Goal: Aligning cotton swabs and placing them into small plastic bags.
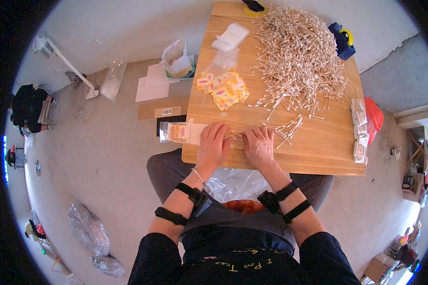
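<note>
- A small bundle of cotton swabs lies near the front edge of the wooden table, between the two hands.
- The swabs look light, thin and stiff with soft tips; they likely roll and scatter, so gathering them by the middle of the sticks seems best.
- The left hand rests palm down, fingers together on the bundle's left end; the right hand covers its right end, fingers curled.
- A small loose group and the big swab heap lie behind.
- A filled clear packet sits just left.
- The hands hide most of the bundle; whether fingers pinch it I cannot tell.
</note>
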Motion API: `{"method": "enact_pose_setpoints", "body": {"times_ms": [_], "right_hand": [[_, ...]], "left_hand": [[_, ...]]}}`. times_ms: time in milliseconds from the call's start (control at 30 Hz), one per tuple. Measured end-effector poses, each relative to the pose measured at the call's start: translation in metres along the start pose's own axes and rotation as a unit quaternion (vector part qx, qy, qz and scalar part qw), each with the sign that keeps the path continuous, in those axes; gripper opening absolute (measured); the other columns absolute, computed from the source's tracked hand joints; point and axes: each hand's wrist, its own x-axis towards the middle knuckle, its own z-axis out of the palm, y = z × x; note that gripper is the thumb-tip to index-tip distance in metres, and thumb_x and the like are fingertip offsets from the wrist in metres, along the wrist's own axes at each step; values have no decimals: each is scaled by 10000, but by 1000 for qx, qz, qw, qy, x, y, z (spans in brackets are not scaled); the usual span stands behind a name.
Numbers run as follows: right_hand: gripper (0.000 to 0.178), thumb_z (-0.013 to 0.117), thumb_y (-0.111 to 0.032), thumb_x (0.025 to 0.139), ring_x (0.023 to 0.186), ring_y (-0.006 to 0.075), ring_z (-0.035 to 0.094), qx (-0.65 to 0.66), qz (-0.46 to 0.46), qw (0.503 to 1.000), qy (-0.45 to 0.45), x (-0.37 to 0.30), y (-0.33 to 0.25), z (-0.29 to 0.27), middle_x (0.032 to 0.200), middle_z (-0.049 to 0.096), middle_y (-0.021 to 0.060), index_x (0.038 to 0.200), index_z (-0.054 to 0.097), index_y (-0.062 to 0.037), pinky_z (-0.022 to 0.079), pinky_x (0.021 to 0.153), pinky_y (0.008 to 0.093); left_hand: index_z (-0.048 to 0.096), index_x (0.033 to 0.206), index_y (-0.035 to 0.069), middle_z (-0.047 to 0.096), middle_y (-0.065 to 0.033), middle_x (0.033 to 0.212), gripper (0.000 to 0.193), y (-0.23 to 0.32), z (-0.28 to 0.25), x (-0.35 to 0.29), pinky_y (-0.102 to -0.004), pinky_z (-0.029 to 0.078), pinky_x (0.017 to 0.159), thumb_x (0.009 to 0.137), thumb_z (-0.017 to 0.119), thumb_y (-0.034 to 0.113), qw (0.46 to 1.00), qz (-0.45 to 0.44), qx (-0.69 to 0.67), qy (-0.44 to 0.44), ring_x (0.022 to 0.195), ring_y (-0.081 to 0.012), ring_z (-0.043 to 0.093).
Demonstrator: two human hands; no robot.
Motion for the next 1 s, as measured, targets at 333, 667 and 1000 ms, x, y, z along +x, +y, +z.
{"method": "enact_pose_setpoints", "body": {"times_ms": [333,667,1000], "right_hand": [[177,616,-72,790,968,318,511,-20,55,996,-68,21,15,-4,963,592,92,964,635,-97,379,878,454],[651,536,-376,890,1414,332,210,-24,-60,979,-195,-5,-32,1,1483,322,157,1390,367,5,131,1151,505],[729,505,-476,892,1421,317,194,-92,-40,976,-194,8,-32,14,1512,271,158,1426,325,-13,107,1153,512]], "left_hand": [[512,1195,7,521,-171,1178,358,3,-1,2,-438,375,985,865,589,122,999,-47,-24,6,1146,-352,459],[479,1237,-20,560,-174,1219,301,-17,4,-2,-370,447,955,1006,379,146,953,-118,-226,166,1105,-290,561],[472,1252,-33,574,-206,1202,302,-20,5,-1,-358,436,971,994,387,98,942,-125,-257,174,1121,-309,564]]}}
